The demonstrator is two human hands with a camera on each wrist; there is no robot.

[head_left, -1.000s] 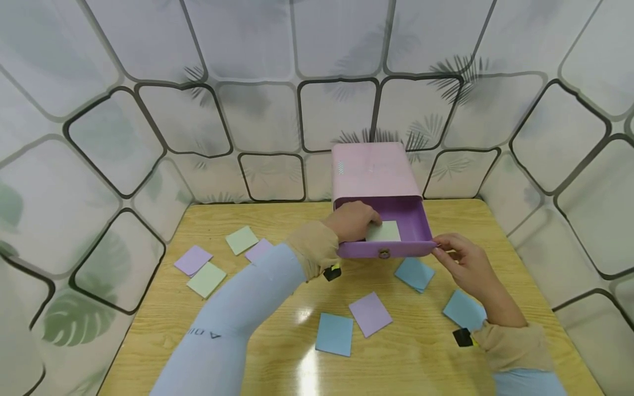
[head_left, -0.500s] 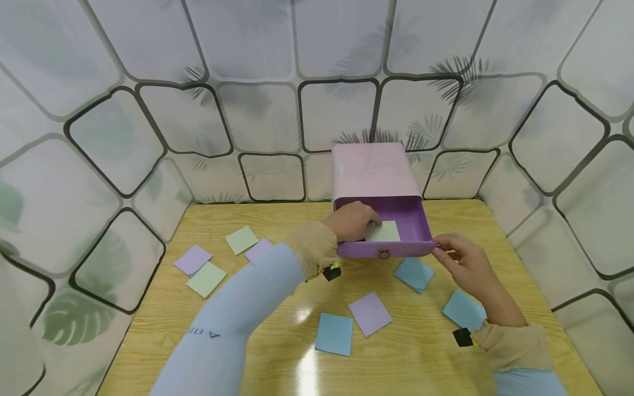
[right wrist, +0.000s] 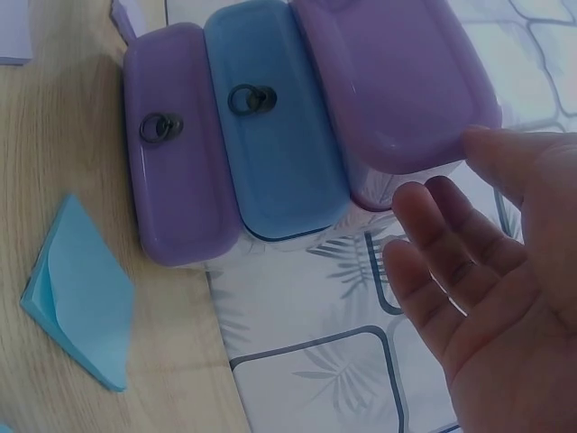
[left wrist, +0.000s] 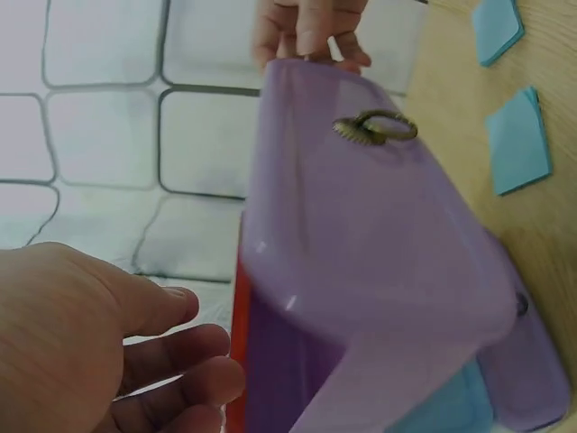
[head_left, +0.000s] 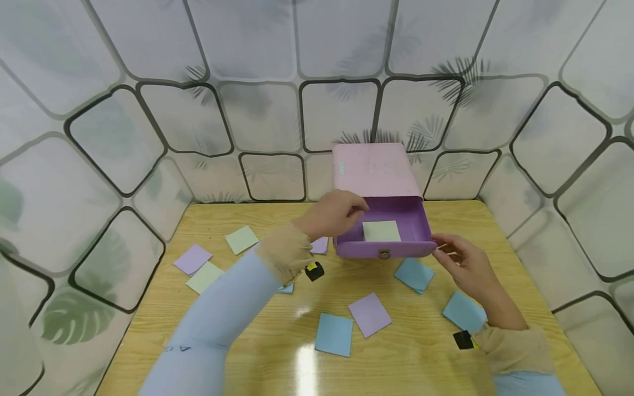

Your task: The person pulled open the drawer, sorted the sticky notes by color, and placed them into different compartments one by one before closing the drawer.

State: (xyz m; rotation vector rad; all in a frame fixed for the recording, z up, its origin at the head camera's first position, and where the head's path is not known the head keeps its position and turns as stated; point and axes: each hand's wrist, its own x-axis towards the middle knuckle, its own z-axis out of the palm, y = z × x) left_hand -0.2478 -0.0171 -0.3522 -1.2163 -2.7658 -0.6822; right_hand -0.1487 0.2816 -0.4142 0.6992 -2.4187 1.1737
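Observation:
The top purple drawer (head_left: 364, 251) of a pink desktop chest (head_left: 373, 170) is pulled out. A pale green sticky note pad (head_left: 382, 231) lies flat inside it. My left hand (head_left: 333, 213) hovers above the drawer's left side, holding nothing, its fingers loosely bent. In the left wrist view this hand (left wrist: 81, 343) is apart from the drawer wall. My right hand (head_left: 465, 267) pinches the drawer front's right corner. Seen from the right wrist, its thumb (right wrist: 509, 162) touches that corner, while several fingers hang loosely below.
Below are a closed blue drawer (right wrist: 279, 135) and a closed purple drawer (right wrist: 180, 144). Blue pads (head_left: 415, 274), (head_left: 464, 309), (head_left: 334, 334) and a purple pad (head_left: 370, 314) lie in front. Green (head_left: 241, 240) and purple pads (head_left: 193, 259) lie left. A patterned backdrop (head_left: 267, 115) surrounds the table.
My left hand has let go of the green sticky note pad and lifted up and left out of the drawer. The pad stays inside. My right hand has kept its place.

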